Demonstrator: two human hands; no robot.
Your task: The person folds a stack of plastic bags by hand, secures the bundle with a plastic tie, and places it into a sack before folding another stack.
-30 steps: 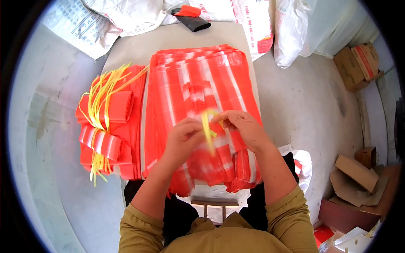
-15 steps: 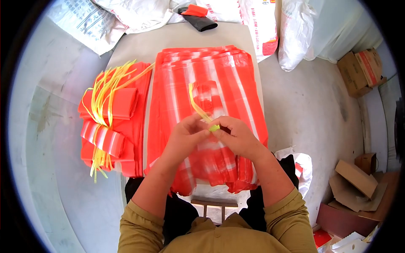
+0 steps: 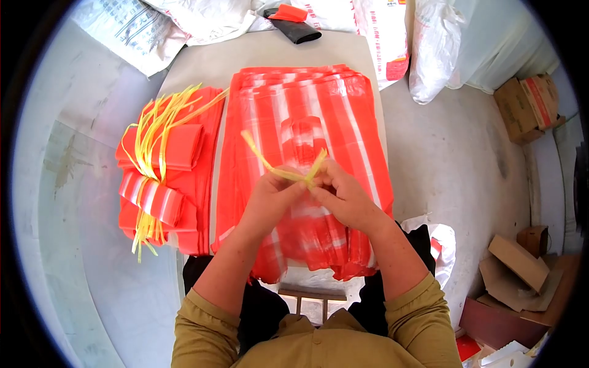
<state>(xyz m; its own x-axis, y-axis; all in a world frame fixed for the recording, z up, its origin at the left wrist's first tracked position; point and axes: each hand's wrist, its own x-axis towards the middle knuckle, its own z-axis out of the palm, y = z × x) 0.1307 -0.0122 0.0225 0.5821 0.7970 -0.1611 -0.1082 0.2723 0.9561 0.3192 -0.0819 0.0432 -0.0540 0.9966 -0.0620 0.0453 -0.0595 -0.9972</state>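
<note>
Both my hands pinch a yellow plastic tie strip above a stack of red-and-white striped plastic bags. My left hand grips it near the crossing, one end sticking out to the upper left. Close beside it, my right hand has its fingers closed on the strip, the other end pointing up. A folded striped bundle lies on the stack just beyond my fingers; its near part is hidden by my hands. Whether the strip is knotted cannot be made out.
At the left, more yellow strips lie over folded red bags and a small striped roll. White sacks and a black roll are at the table's far end. Cardboard boxes stand on the floor at the right.
The strip's ends have spread into a V: one end swung left, and another now rises above my right fingers. My hands stay close together at nearly the same spot.
</note>
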